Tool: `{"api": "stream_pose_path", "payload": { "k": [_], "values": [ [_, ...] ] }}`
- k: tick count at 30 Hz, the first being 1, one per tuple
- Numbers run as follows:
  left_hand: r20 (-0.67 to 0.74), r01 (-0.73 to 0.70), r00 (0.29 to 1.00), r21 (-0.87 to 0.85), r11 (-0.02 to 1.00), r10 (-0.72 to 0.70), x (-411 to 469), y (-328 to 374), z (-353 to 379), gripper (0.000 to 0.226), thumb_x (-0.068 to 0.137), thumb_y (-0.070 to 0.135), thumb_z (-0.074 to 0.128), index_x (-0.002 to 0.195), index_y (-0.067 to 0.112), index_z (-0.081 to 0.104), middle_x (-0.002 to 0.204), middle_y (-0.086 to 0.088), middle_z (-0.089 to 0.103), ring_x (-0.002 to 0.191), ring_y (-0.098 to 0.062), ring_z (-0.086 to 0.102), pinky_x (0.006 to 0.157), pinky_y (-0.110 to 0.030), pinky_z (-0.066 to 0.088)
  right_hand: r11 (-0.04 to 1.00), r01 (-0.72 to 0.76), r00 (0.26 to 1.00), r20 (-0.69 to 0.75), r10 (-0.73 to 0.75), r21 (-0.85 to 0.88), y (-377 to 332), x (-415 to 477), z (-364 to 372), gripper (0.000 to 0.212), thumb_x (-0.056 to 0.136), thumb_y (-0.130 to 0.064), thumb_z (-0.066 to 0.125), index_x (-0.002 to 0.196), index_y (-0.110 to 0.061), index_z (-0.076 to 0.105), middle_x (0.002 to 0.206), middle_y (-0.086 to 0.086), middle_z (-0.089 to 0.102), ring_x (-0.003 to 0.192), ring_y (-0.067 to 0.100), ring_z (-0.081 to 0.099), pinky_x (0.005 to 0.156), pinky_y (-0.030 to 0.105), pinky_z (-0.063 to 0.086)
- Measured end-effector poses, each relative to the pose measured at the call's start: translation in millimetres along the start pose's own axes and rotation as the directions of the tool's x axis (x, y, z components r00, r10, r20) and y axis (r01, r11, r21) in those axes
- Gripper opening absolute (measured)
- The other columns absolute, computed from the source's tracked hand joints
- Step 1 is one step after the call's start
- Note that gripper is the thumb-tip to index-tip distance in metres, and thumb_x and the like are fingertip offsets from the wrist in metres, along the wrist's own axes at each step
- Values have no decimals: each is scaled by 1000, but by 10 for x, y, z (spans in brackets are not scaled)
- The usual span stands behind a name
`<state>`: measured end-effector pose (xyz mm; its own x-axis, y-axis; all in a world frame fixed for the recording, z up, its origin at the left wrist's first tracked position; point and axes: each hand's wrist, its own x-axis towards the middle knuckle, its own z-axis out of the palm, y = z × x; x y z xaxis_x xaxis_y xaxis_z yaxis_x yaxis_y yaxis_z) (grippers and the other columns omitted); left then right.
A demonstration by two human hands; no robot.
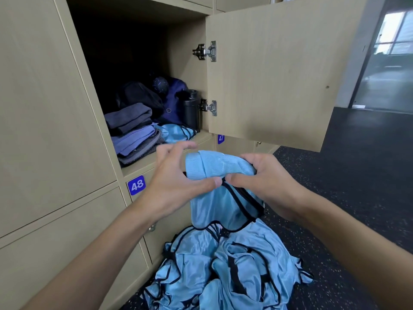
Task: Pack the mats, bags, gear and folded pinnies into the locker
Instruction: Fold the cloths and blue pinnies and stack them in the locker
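A light blue pinny with black trim (220, 168) hangs in front of me, its top rolled over. My right hand (266, 182) grips that roll, thumb in front and fingers curled behind. My left hand (176, 175) touches the pinny's left edge with its thumb, the other fingers spread loosely above. Below lies a heap of several blue pinnies (225, 271) on the floor. The open locker (138, 166) holds a stack of folded grey and purple mats (134, 130), dark bags (156, 95), a black bottle (191, 109) and one folded blue pinny (176, 133).
The locker door (277, 72) stands open to the right, above my right hand. Shut lockers marked 48 (136, 185) and 47 (220, 139) sit beneath the open one. Dark speckled flooring (346, 186) stretches to the right, with a glass wall beyond.
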<state>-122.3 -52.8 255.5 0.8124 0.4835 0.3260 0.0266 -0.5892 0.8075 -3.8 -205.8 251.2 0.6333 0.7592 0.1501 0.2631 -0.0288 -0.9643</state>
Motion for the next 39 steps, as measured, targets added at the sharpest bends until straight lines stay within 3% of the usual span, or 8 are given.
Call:
{"api": "stream_pose_path", "payload": {
  "k": [3, 6, 8, 16, 22, 28, 32, 39],
  "values": [
    [75, -40, 996, 48, 998, 37, -12, 5, -9, 67, 50, 60, 85, 110, 43, 59, 139, 17, 46, 129, 1, 43, 107, -28, 37, 998, -13, 1000, 4, 12, 62, -34, -15, -28, 14, 90, -4, 66, 103, -8, 69, 95, 15, 75, 87, 34, 73, 81, 52, 59],
    [46, -69, 996, -134, 989, 76, -8, -3, 2, 46, 65, 20, 93, 101, 23, 65, 94, 7, 71, 86, -2, 66, 74, -21, 53, 991, -15, 1000, 24, 12, 131, -59, -38, -45, 16, 90, -8, 67, 106, -10, 67, 97, 12, 76, 88, 29, 74, 79, 41, 61],
    [-6, -65, 998, -218, 974, 65, -14, 38, 25, 36, 72, 7, 86, 99, 22, 67, 88, 10, 74, 80, -2, 69, 68, -19, 54, 983, 3, 1000, -3, -3, 182, -59, -37, -40, 20, 88, -10, 69, 108, -11, 67, 100, 9, 75, 90, 26, 73, 78, 36, 61],
    [-102, 123, 968, -598, 792, -228, 6, 81, 69, 50, 78, 10, 82, 122, 15, 58, 94, 3, 77, 89, -21, 75, 83, -42, 61, 980, 143, 990, -16, -142, 136, 36, -19, 99, 96, 80, 4, 75, 148, -42, 26, 123, -6, 66, 106, 10, 68, 89, 28, 56],
    [49, 7, 999, -498, 867, 20, -52, 38, 43, 117, 74, 10, 81, 149, 56, 4, 116, 22, 70, 113, -11, 67, 97, -41, 54, 960, 198, 973, -159, -168, 198, -37, 15, 0, 82, 84, 8, 68, 138, -45, 36, 94, 1, 75, 85, 16, 73, 67, 24, 57],
    [207, -39, 972, -320, 947, 110, -59, 21, -54, 89, 67, 13, 85, 141, 41, 44, 133, 14, 61, 119, -10, 62, 103, -41, 51, 964, 243, 961, -162, -225, 104, -49, 41, -71, 44, 85, 9, 66, 114, -24, 63, 94, -11, 73, 86, 3, 69, 74, 16, 53],
    [216, 14, 975, -267, 964, 45, -61, 33, -87, 89, 56, 20, 91, 134, 36, 49, 129, 5, 64, 119, -15, 63, 101, -46, 51, 977, 133, 990, -70, -123, 165, -56, 9, -92, 48, 77, -1, 76, 118, -23, 64, 100, -8, 76, 90, 5, 71, 72, 16, 54],
    [98, 39, 995, -377, 925, -1, -102, 94, -116, 59, 74, -16, 75, 118, 20, 58, 94, -3, 75, 81, -18, 71, 74, -34, 60, 921, 108, 990, 127, -64, -375, -136, -91, -130, 82, 61, -30, 93, 127, -38, 46, 123, -26, 54, 107, -11, 58, 85, 8, 47]
  ]
}}
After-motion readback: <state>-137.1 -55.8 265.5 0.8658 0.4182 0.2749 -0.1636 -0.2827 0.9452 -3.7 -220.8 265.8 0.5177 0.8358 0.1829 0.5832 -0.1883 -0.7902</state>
